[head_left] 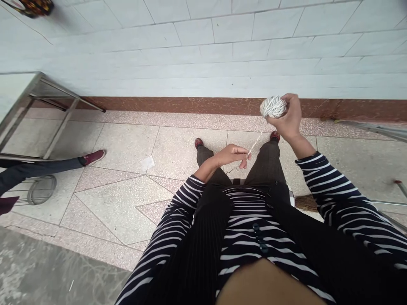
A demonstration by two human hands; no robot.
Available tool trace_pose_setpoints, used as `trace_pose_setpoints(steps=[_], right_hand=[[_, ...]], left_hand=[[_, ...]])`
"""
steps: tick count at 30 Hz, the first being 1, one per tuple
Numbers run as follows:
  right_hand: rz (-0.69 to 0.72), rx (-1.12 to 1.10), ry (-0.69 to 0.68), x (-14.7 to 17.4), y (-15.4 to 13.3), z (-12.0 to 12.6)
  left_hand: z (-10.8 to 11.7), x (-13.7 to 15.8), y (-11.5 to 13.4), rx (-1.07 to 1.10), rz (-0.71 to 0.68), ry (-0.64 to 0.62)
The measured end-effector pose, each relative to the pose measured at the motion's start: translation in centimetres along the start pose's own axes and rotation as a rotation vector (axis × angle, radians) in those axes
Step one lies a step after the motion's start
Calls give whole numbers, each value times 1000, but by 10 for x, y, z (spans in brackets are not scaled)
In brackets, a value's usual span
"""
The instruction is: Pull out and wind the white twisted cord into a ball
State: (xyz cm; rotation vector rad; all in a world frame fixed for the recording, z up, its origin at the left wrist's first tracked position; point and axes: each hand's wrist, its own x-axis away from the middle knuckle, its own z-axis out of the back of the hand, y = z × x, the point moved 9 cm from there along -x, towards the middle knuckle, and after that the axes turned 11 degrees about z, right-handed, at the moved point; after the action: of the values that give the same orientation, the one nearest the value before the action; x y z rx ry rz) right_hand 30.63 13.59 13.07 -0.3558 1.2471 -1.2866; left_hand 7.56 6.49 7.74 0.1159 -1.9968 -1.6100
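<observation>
My right hand (291, 118) is raised in front of the tiled wall, its fingers wrapped round a ball of white and grey twine (274, 106). Lower and to the left, above my lap, my left hand (233, 155) pinches a thin strand of twine (255, 143). That strand slants up from the left fingertips towards the ball. A loose thin end seems to hang below the left hand, over my dark trousers.
A pale tiled wall (203, 51) rises close ahead above a brown skirting band (178, 105). A metal-framed table (38, 78) stands at left, near another person's leg (41, 171) and a round wire rack (41, 189). Broom bristles (305, 202) lie at my right; white scrap (148, 163) lies on the floor.
</observation>
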Motion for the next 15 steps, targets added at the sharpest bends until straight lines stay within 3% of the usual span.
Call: trace_pose_setpoints(steps=[2,4,8,11,15], right_hand=[[-10,119,-101,18,12,-13],[-66,86,-283,44,19,-35],[-316,-349,-643,106,4,-72],[-422,-624,-613,118,-24,-69],[-388,-685,-390,88,-46,-38]], left_hand=[[9,6,15,-34,-41,58],[29,10,31,-102,-83,187],[71,6,51,-415,-105,471],[77,-7,49,-540,-108,510],[67,-27,25,-488,-111,457]])
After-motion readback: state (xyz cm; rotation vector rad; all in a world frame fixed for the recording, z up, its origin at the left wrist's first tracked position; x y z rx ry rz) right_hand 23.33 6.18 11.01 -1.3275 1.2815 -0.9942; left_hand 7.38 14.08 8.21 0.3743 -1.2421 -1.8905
